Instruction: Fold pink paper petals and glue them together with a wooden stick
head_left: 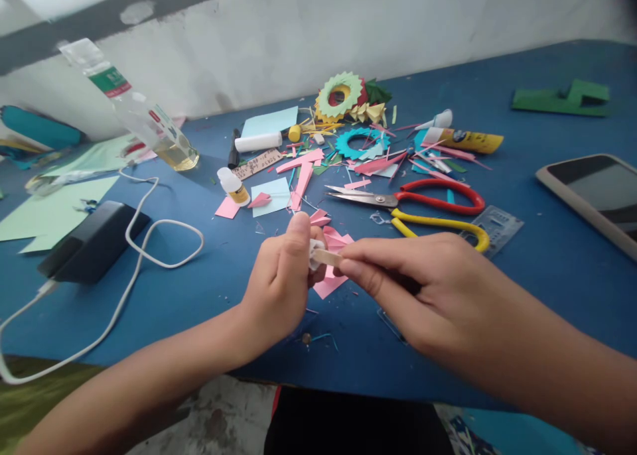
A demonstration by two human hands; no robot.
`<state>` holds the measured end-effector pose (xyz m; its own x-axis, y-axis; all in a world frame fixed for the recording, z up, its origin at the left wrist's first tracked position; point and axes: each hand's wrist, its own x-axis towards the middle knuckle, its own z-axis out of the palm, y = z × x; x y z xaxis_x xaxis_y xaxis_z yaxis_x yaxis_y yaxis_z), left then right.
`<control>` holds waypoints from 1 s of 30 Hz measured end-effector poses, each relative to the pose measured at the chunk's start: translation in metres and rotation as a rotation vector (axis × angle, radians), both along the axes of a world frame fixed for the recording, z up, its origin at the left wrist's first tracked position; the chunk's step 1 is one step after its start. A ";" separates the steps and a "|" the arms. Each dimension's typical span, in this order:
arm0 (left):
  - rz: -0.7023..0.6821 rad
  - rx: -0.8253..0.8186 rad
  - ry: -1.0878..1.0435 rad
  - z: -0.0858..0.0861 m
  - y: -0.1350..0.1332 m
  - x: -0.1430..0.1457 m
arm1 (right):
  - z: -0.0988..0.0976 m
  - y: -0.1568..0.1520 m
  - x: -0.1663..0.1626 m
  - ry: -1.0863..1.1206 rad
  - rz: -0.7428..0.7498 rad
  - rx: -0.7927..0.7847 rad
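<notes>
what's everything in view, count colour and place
wall: 1, whitish, rear
table: 1, blue, centre
bottle: 1, clear, left
boxy device: 1, black, left
cable: 1, white, left
paper sheets: several, light green, left
small bottle: 1, white, centre-left
cylinder: 1, white, rear centre
strip: 1, tan, by cylinder
paper scraps: many, mostly pink, centre
ring stack: 1, green-yellow, rear
flat ring: 1, blue, centre
tube: 1, yellow, rear right
scissors: 1, red-yellow handles, centre-right
plate: 1, clear, beside scissors
phone: 1, dark screen, right
folded piece: 1, green, far right
stick: 1, tan, lower centre
wad: 1, white, by stick
left hand: 1, around wad
right hand: 1, pinching stick
</notes>
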<state>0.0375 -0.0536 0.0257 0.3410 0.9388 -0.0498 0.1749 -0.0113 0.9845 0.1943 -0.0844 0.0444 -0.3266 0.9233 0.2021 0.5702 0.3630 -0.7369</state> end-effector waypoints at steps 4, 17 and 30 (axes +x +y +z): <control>0.024 -0.039 -0.031 -0.002 0.001 0.001 | -0.001 0.001 -0.003 0.055 0.041 -0.093; 0.028 -0.221 -0.302 0.002 -0.002 0.002 | -0.006 0.011 -0.006 0.451 0.196 -0.345; -0.011 -0.201 -0.344 0.003 0.000 -0.002 | -0.012 0.009 -0.005 0.109 0.047 0.175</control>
